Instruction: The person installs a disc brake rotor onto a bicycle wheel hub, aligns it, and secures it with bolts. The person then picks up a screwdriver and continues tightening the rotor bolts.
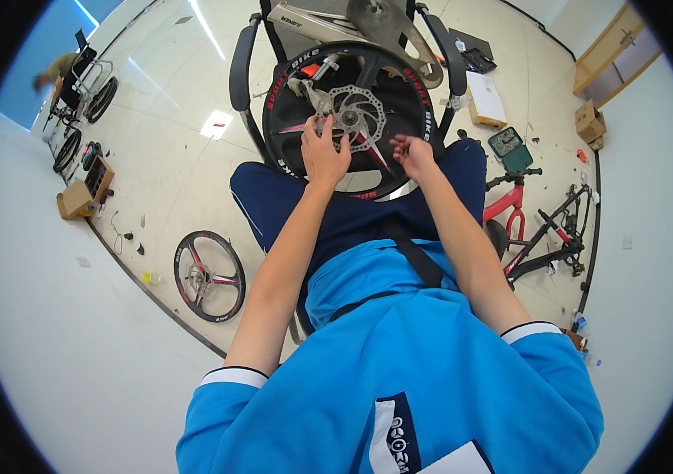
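Note:
A black three-spoke bicycle wheel [283, 150] with red and white lettering lies flat before me on a black chair seat. A silver brake disc [376, 108] with cut-out slots sits at its hub. My left hand [325, 156] rests on the disc's left edge, fingers apart, next to a silver metal part [319, 99] whose kind I cannot make out. Over the wheel's right side, my right hand [414, 156] hovers with fingers curled together. Whether something small is in them is hidden. A metal tool-like piece [325, 68] and a red bit lie on the wheel's upper left.
Chair armrests [243, 71] flank the wheel; a silver bicycle frame and crank [384, 24] lie beyond. Another three-spoke wheel [231, 272] lies on the floor at left. At right are bike frames [516, 207], a green case [517, 160] and a white box [486, 100]. A person [58, 69] is far left.

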The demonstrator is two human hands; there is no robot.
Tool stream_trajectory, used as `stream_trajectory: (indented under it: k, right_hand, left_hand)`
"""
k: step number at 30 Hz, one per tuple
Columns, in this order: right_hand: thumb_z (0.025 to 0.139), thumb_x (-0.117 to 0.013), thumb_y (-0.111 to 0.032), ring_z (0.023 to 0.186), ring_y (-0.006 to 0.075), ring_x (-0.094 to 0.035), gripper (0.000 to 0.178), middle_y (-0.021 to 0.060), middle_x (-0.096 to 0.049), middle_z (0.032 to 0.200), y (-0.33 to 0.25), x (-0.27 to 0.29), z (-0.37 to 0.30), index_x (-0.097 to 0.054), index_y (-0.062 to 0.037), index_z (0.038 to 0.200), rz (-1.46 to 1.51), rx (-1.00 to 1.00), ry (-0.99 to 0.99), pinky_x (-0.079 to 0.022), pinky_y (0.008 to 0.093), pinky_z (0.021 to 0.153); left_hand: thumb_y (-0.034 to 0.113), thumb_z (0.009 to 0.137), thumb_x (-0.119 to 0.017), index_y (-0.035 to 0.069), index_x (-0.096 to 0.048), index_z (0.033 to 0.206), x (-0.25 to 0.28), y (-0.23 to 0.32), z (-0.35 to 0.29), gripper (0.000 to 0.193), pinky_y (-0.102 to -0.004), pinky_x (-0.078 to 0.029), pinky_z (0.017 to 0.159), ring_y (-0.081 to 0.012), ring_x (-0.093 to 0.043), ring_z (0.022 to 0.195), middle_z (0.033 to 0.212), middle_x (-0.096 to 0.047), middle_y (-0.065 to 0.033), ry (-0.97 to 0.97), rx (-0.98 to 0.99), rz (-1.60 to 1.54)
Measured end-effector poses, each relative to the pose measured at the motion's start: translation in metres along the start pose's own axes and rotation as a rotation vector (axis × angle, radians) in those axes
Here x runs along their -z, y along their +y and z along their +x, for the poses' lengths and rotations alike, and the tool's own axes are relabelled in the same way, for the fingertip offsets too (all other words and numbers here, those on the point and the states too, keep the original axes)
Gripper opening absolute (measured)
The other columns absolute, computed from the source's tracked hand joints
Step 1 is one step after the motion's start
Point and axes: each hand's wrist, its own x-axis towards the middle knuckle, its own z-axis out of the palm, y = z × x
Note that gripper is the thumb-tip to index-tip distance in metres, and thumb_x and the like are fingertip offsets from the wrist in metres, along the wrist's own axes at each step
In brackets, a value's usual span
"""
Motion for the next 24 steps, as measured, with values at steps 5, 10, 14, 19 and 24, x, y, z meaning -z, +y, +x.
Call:
stream_trajectory:
  k: [5, 10, 14, 19, 24]
  right_hand:
    - [0.099, -0.053, -0.007, 0.071, 0.016, -0.061, 0.021, 0.0116, -0.069, 0.091, 0.033, 0.018, -0.021, -0.057, 0.0029, 0.116, -0.053, -0.038, -0.09, -0.053, 0.0295, 0.064]
    - [0.096, -0.071, -0.019, 0.062, 0.0111, -0.056, 0.021, 0.0035, -0.064, 0.08, 0.052, 0.013, -0.043, -0.063, 0.0004, 0.102, -0.3, -0.095, -0.254, -0.048, 0.0265, 0.056]
    - [0.093, -0.074, -0.017, 0.057, 0.0096, -0.053, 0.019, 0.0031, -0.062, 0.073, 0.053, 0.011, -0.052, -0.065, -0.0007, 0.097, -0.425, -0.092, -0.169, -0.041, 0.0238, 0.051]
    - [0.093, -0.072, -0.012, 0.059, 0.0087, -0.053, 0.016, 0.0035, -0.066, 0.077, 0.047, 0.01, -0.055, -0.066, 0.0011, 0.099, -0.393, -0.026, -0.195, -0.041, 0.0233, 0.051]
    - [0.093, -0.066, -0.005, 0.064, 0.0083, -0.054, 0.015, 0.0087, -0.072, 0.09, 0.038, 0.012, -0.056, -0.066, 0.0025, 0.106, -0.309, 0.003, -0.142, -0.045, 0.023, 0.055]
  left_hand:
    - [0.019, 0.086, -0.071, 0.003, -0.062, 0.124, 0.003, 0.021, -0.022, 0.042, -0.0474, -0.043, 0.1, -0.0406, -0.051, 0.117, 0.128, -0.051, -0.0208, 0.111, -0.042, -0.103]
    - [0.011, 0.085, -0.072, 0.002, -0.065, 0.108, -0.019, 0.039, -0.082, 0.026, -0.0398, -0.052, 0.081, -0.0311, -0.063, 0.093, 0.105, -0.062, -0.0157, -0.111, 0.026, -0.44]
    - [0.014, 0.083, -0.075, 0.003, -0.067, 0.106, -0.023, 0.027, -0.088, 0.027, -0.0363, -0.053, 0.071, -0.0259, -0.065, 0.08, 0.093, -0.066, -0.0123, -0.194, 0.095, -0.447]
    - [0.015, 0.083, -0.075, 0.003, -0.068, 0.105, -0.024, 0.028, -0.085, 0.026, -0.0344, -0.052, 0.069, -0.0229, -0.064, 0.077, 0.091, -0.067, -0.0113, -0.214, 0.153, -0.479]
    - [0.014, 0.086, -0.072, 0.002, -0.068, 0.104, -0.025, 0.026, -0.082, 0.022, -0.0326, -0.051, 0.069, -0.0204, -0.064, 0.076, 0.09, -0.067, -0.0102, -0.178, 0.246, -0.515]
